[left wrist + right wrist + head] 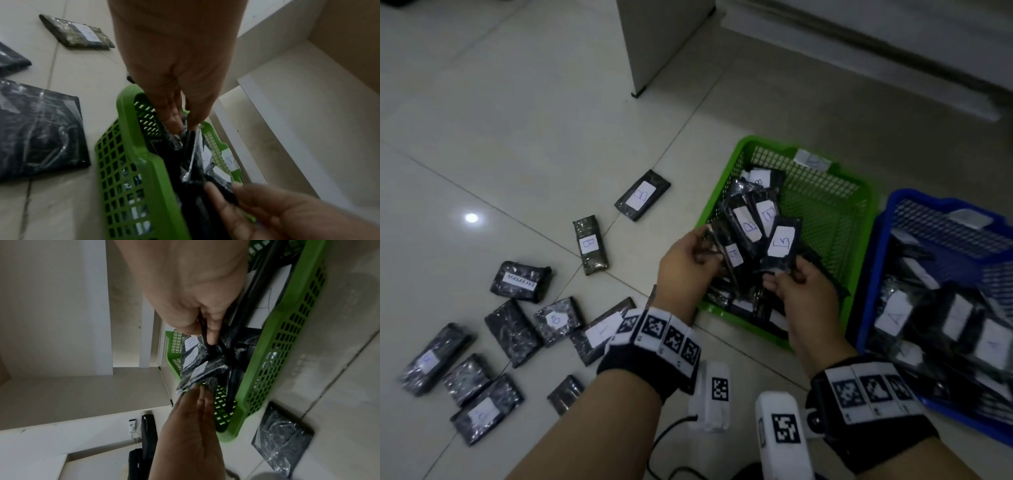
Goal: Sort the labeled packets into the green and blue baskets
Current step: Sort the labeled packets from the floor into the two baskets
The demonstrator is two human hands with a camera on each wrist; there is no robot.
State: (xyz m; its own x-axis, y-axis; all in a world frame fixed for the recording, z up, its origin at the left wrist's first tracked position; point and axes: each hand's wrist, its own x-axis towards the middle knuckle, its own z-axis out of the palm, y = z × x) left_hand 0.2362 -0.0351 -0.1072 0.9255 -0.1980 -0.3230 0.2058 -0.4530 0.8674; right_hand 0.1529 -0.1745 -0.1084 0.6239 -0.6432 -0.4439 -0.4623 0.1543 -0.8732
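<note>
Both hands hold a fanned bunch of black packets with white B labels (751, 224) over the green basket (726, 171). My left hand (707, 245) pinches the bunch's left edge, and my right hand (782, 274) pinches its lower right corner. In the left wrist view the left hand (185, 128) grips the bunch (191, 151) inside the green basket (131, 162). The right wrist view has the right hand (205, 337) on the same bunch (195, 365). The blue basket (873, 260) at the right holds packets labeled A (893, 315).
Loose black packets lie on the tiled floor to the left: two labeled B (642, 195) (590, 245), one labeled EXCEPTION (520, 281), and several more at lower left (513, 332). A white cabinet (664, 44) stands behind. Two white tagged devices (712, 394) lie near my wrists.
</note>
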